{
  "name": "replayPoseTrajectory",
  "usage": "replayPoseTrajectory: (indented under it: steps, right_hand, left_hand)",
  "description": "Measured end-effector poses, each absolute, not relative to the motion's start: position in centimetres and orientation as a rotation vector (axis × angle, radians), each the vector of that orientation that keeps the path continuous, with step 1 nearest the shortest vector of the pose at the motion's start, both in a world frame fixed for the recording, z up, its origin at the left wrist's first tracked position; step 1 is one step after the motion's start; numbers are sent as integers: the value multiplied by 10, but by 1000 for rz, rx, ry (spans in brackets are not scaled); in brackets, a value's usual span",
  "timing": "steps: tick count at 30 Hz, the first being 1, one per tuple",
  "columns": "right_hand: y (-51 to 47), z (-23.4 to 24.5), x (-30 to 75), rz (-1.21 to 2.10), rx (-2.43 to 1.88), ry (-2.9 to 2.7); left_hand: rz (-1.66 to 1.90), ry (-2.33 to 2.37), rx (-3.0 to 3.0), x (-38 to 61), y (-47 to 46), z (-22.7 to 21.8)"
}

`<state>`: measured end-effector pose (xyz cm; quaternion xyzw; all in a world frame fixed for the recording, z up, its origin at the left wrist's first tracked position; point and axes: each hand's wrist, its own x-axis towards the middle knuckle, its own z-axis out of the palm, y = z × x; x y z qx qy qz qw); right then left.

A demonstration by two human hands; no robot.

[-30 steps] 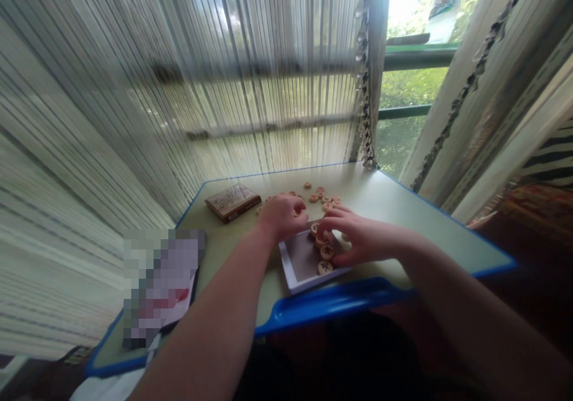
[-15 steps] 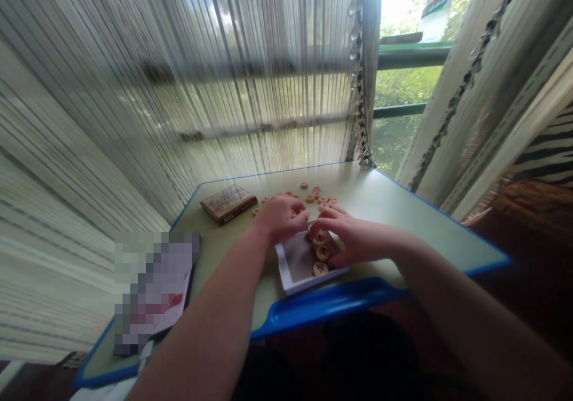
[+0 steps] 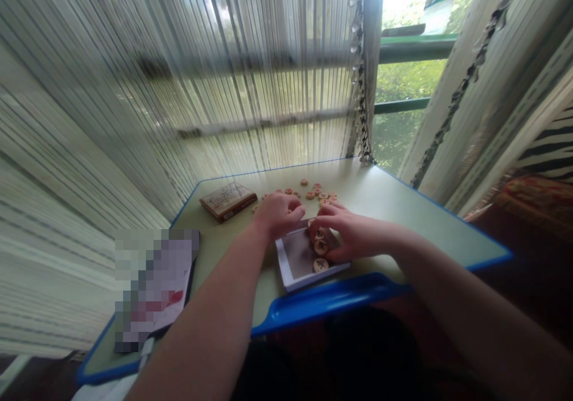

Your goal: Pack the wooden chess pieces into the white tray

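Round wooden Chinese chess pieces with dark characters stand in a row along the right part of a shallow white box tray [image 3: 286,270]; the nearest chess piece [image 3: 321,265] lies free of my fingers. My right hand [image 3: 347,231] reaches over the tray's right side, thumb and fingers curled round chess pieces [image 3: 320,247] in that row, partly hiding them. My left hand [image 3: 281,215] is just beyond the tray's far left corner. Its fingers are curled closed on a chess piece, mostly hidden by the hand. More loose chess pieces [image 3: 310,195] lie on the table behind both hands.
A brown printed box lid [image 3: 229,201] lies at the table's back left. A tablet-like device [image 3: 168,287], partly blurred out, lies at left with a white cable. The table [image 3: 430,228] has a blue edge and front trough [image 3: 331,298]. String curtains hang behind it.
My left hand's fingers have closed over the chess pieces that showed between them. In the tray, my right hand has shifted slightly, nudging the middle piece away from me.
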<state>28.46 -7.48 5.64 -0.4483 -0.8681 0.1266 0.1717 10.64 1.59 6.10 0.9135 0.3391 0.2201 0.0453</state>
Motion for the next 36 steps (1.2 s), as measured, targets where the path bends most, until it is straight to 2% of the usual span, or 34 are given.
replayPoseTrajectory:
  steps: [15,28,36]
  right_hand:
    - [-75,56,285,314,-1163,-2467]
    - [-80,69,282,506,-925,-2598]
    - [-80,70,287,480,-1004,-2557]
  left_hand:
    - [652,1055,2792,107,17,62]
    - [645,1047,2800,106,19,59]
    - [636,1038,2789,105,21,58]
